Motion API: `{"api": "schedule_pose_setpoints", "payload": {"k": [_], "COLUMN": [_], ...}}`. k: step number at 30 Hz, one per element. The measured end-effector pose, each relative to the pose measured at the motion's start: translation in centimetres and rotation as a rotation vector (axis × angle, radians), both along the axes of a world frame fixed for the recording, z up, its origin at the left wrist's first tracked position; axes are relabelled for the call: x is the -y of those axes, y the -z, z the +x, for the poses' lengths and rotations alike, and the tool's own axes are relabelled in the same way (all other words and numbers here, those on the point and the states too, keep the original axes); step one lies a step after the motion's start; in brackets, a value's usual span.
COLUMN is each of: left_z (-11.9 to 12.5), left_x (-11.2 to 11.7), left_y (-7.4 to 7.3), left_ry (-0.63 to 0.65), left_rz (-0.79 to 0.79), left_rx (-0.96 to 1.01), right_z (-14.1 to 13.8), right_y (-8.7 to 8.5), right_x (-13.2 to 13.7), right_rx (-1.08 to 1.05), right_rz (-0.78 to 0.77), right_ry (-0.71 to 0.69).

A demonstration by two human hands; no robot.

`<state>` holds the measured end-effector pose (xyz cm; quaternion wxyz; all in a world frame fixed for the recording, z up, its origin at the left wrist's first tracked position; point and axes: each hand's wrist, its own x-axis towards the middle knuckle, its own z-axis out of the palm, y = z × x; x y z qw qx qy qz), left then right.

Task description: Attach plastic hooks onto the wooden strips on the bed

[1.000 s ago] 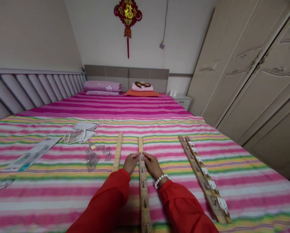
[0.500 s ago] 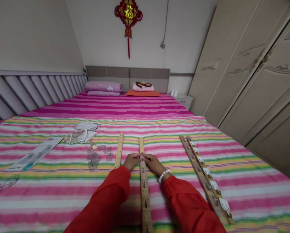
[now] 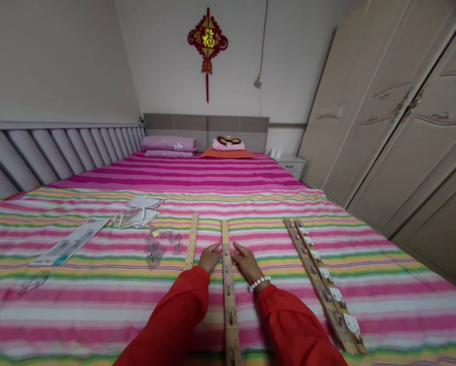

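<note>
A long wooden strip with holes (image 3: 230,305) lies lengthwise on the striped bedspread (image 3: 98,300), with small metal fittings along it. My left hand (image 3: 210,256) and my right hand (image 3: 245,260) meet at the strip's far part, fingers pinched on a small metal fitting (image 3: 226,251) set in it. Both arms wear red sleeves, and a white bead bracelet (image 3: 259,283) circles my right wrist. A second, bare strip (image 3: 191,247) lies just left of my left hand.
Two more strips carrying white hooks (image 3: 323,282) lie to the right. Clear plastic packets (image 3: 159,246), opened card packaging (image 3: 138,216) and a long package (image 3: 69,243) lie to the left. Pillows (image 3: 169,145) sit at the headboard, a wardrobe (image 3: 403,127) stands right.
The view has tilted and shifted slightly, so everything sits a little lower and to the right. My hands stay pinched at the same spot on the middle strip.
</note>
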<state>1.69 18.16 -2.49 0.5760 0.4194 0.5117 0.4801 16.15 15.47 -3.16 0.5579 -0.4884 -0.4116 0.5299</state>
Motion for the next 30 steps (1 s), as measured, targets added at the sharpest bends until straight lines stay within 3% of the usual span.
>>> {"api": "schedule_pose_setpoints", "payload": {"k": [9, 16, 22, 24, 30], "left_z": [0.7, 0.0, -0.7, -1.7, -8.4], "left_x": [1.6, 4.5, 6.4, 5.9, 3.1], "left_y": [-1.3, -1.1, -2.1, -2.9, -5.1], "left_ry": [0.057, 0.099, 0.258, 0.226, -0.119], "left_rz": [0.02, 0.028, 0.066, 0.083, 0.162], "left_rx": [0.048, 0.018, -0.09, -0.229, -0.529], "right_z": [-1.4, -1.9, -1.9, -1.9, -1.6], "right_y": [-1.2, -1.4, -1.3, -1.2, -1.0], "right_x": [0.7, 4.1, 5.8, 5.9, 6.0], "right_rx": [-0.042, -0.085, -0.046, -0.039, -0.063], "right_rz": [-0.057, -0.054, -0.076, -0.091, -0.098], "right_ry": [-0.015, -0.071, -0.048, -0.031, 0.016]}}
